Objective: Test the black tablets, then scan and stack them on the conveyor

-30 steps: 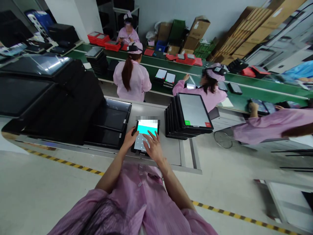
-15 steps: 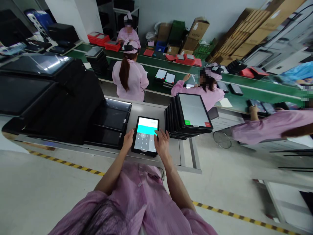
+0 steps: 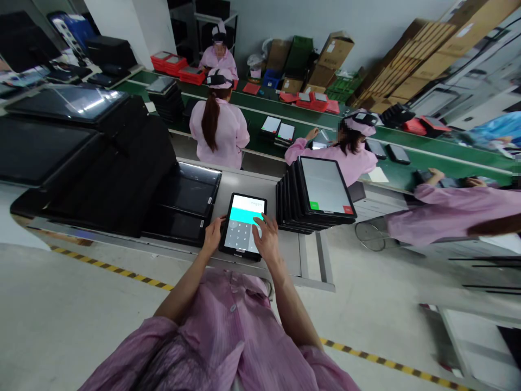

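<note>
A tablet with a calculator keypad lit on its screen lies on the grey bench top in front of me. Its left edge is gripped by my left hand, the fingers curled against the frame. Over the right part of the screen is my right hand, fingers spread and fingertips at the keypad; it holds nothing. Just right of the tablet stands a leaning stack of tablets, the top one showing a pale screen with green and red corner boxes. Dark-screened tablets lie close to my left hand.
Taller stacks of dark tablets fill the bench's left end. Beyond runs a green conveyor table with tablets and red trays. Several co-workers in pink sit or stand along it. Cardboard boxes stand against the wall.
My right hand has shifted slightly left across the screen, its fingers now further over the keypad. My left hand stays at the tablet's edge. The camera view has moved slightly.
</note>
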`<action>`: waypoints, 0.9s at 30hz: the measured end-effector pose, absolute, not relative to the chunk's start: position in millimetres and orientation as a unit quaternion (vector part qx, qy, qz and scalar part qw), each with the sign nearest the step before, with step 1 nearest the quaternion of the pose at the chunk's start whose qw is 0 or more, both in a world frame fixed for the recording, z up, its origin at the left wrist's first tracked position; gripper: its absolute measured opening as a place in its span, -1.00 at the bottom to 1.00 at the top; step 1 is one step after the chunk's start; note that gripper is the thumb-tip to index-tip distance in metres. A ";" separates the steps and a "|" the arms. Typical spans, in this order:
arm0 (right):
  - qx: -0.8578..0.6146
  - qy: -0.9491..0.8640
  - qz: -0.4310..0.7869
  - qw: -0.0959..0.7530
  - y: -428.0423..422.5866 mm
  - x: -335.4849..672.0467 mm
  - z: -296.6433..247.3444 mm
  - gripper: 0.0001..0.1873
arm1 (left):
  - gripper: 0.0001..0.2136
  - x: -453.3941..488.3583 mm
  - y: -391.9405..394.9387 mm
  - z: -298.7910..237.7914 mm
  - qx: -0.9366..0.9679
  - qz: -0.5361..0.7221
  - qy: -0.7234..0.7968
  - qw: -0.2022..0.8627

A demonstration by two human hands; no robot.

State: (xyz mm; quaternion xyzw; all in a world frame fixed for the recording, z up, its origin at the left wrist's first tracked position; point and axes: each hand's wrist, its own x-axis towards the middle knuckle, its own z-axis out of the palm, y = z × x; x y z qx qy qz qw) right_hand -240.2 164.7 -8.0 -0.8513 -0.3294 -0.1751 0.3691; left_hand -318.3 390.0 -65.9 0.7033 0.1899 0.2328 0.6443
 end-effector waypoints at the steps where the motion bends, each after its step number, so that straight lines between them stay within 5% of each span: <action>1: -0.850 -0.333 -0.174 0.370 165.9 -240.9 -7.3 -0.67 | -0.37 -318.5 389.9 -65.8 0.704 0.232 0.190 0.643; 13: -0.835 -0.260 -0.191 0.446 153.9 -249.2 -9.3 -0.62 | -0.36 -319.3 390.5 -67.1 0.707 0.231 0.192 0.640; 27: -0.842 -0.277 -0.168 0.432 173.3 -227.9 2.9 -0.57 | -0.35 -320.8 389.7 -61.9 0.715 0.225 0.184 0.635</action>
